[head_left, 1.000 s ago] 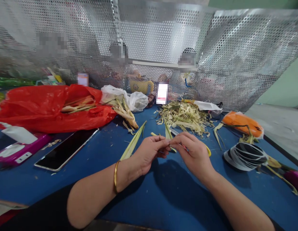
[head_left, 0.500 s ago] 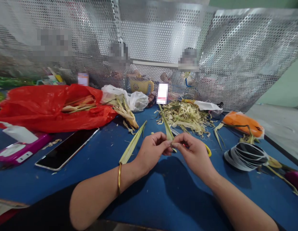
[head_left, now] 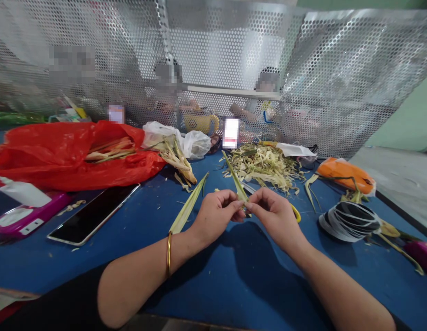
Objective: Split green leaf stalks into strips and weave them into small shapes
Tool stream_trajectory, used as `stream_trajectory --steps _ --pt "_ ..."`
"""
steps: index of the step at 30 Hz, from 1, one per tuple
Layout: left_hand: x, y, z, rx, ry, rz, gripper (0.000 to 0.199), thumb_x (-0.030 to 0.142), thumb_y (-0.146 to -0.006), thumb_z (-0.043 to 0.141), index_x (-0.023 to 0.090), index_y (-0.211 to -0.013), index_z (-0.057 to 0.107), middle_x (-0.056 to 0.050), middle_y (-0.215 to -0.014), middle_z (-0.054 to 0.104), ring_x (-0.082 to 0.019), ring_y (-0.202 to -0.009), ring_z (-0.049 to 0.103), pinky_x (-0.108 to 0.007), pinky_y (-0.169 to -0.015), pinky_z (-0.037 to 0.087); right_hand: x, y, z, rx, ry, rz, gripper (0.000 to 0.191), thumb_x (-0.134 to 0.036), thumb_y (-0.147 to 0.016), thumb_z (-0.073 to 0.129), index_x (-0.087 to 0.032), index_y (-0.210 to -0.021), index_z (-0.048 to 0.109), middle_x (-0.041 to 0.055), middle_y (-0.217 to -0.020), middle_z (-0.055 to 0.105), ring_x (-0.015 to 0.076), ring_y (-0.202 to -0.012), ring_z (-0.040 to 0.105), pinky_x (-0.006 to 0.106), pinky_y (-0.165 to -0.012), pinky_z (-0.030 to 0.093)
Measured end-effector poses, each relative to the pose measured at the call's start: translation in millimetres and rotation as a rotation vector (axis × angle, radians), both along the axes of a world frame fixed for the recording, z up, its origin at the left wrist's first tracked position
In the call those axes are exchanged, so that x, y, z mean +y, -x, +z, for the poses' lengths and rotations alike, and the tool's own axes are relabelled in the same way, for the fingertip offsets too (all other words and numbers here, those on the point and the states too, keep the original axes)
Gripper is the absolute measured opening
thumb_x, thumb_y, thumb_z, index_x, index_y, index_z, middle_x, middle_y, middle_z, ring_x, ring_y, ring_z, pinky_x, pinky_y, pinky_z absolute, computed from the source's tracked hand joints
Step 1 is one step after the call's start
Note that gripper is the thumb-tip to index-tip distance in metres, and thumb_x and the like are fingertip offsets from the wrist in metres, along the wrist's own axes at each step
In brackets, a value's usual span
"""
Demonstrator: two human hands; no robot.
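Between thumb and fingers, my left hand (head_left: 218, 214) pinches the lower end of a pale green leaf strip (head_left: 235, 176), which points away from me. My right hand (head_left: 273, 214) pinches at the same end, its fingertips nearly touching those of the left. The exact spot they grip is partly hidden by the fingers. Another long leaf (head_left: 189, 205) lies on the blue table beside my left wrist. Scissors with a yellow handle (head_left: 296, 213) rest partly under my right hand. Behind the hands is a heap of shredded leaves (head_left: 264, 166).
On the left are a red plastic bag (head_left: 61, 156), a phone (head_left: 94, 215) and a purple power strip (head_left: 30, 215). To the right sit a spool of white string (head_left: 350, 220) and an orange bag (head_left: 347, 175). A perforated metal screen (head_left: 227, 55) stands behind, people beyond it.
The whole view has shifted slightly. Both hands keep their pinch at the leaf's end, with only small finger movements. Beyond the screen, a person's arm has moved.
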State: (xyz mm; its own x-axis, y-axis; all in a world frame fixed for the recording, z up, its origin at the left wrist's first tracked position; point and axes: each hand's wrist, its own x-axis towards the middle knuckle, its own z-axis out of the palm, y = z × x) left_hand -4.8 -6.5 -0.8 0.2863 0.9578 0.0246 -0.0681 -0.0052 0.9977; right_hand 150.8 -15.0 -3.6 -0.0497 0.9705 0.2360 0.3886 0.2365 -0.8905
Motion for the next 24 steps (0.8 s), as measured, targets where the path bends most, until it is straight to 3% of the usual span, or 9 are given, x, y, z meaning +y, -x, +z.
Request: stream_trajectory --steps 7,12,24 --pt "-1.8 -1.1 -0.7 0.008 -0.015 -0.005 0.015 0.027 -0.079 0.060 0.017 -0.069 0.059 -0.001 -0.062 0.065 -0.013 -0.057 0.060 -0.028 -0.062 0.049 0.0 1.0 0.7 0.067 0.008 -0.047 0.016 -0.028 -0.073 0.066 -0.019 -0.066 0.055 -0.0026 -0.061 0.056 0.0124 -0.057 0.047 0.026 -0.055 0.037" --pt "-0.8 0.0 -9.4 0.114 -0.113 0.007 0.023 0.034 -0.071 0.072 0.017 -0.072 0.056 0.000 -0.063 0.063 -0.014 -0.059 0.060 -0.025 -0.057 0.046 1.1 2.0 -1.7 0.084 0.026 -0.057 0.016 -0.028 -0.071 0.067 -0.019 -0.066 0.055 -0.0016 -0.060 0.058 0.0137 -0.057 0.051 0.027 -0.055 0.040" --pt "0.6 1.6 -6.0 0.121 -0.181 0.002 0.016 0.029 -0.083 0.059 0.018 -0.070 0.060 -0.001 -0.066 0.067 -0.015 -0.063 0.063 -0.027 -0.065 0.049 0.9 3.4 7.4 0.285 0.150 -0.055 0.022 -0.029 -0.062 0.075 -0.018 -0.062 0.056 -0.0020 -0.054 0.060 0.0118 -0.052 0.052 0.024 -0.050 0.038"
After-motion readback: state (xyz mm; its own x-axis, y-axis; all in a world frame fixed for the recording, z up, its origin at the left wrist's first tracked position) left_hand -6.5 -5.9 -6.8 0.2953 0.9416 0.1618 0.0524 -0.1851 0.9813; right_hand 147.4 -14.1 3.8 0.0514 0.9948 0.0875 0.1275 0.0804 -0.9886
